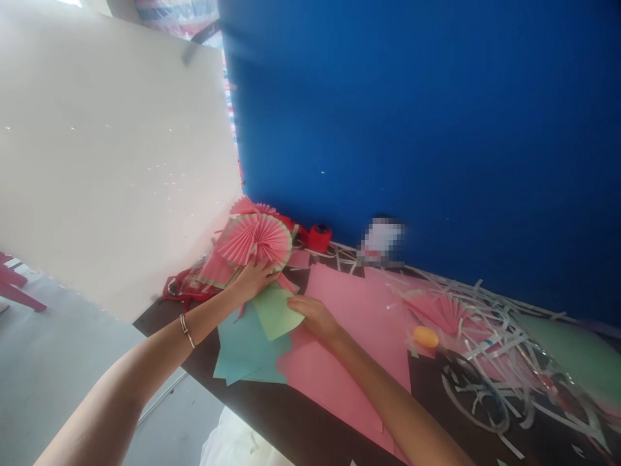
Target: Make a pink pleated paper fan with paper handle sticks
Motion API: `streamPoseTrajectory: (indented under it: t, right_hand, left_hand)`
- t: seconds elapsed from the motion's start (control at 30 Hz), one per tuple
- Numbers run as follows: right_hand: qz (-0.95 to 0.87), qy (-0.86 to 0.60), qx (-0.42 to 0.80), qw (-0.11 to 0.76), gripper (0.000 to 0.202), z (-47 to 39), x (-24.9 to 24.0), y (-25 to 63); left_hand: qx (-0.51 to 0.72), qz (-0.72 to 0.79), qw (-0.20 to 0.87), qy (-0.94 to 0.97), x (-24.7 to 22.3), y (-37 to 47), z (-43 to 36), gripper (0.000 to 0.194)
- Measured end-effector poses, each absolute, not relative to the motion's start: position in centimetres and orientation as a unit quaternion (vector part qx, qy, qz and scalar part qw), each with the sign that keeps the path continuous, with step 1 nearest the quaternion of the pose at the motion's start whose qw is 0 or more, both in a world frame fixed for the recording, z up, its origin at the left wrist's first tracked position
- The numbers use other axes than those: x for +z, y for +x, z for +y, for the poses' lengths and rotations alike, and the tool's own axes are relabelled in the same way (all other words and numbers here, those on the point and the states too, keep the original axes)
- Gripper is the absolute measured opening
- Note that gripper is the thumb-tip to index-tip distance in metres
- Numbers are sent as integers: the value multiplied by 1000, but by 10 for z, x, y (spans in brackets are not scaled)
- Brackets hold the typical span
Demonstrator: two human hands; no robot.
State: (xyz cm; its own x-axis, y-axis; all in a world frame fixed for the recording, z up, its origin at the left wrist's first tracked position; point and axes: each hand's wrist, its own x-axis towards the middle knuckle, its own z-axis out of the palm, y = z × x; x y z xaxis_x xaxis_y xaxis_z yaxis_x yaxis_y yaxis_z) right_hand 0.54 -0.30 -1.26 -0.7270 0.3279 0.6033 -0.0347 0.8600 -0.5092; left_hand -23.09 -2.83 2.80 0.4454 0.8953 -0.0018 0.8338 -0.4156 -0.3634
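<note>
My left hand, with a bracelet on its wrist, reaches to a round pleated pink paper fan with a pale green rim. Its fingers lie stretched out over the fan's lower edge, open. My right hand is closed on the edge of a light green sheet of paper, thumb and fingers pinching it. Below that sheet lie blue-green paper sheets, and large pink paper sheets spread to the right. Another pleated pink fan shows behind the first.
A red tape roll stands against the blue panel. White paper strips, a yellow oval object and a pleated pink piece lie to the right on the dark table. A white board rises at left.
</note>
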Motion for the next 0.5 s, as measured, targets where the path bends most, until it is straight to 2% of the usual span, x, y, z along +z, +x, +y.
streamPoseTrajectory:
  t: [0.3,0.4,0.5]
  right_hand:
    - [-889,-105,267,357,28,-19,3,20]
    - [-858,-180,304,372,28,-28,18,29]
    - [-783,-319,354,400,22,-33,34,37]
  left_hand:
    - [85,-521,144,-837,35,-227,-31,61]
    - [53,-505,175,-844,33,-230,-34,60]
    - [12,-483,184,-856,33,-233,-36,61]
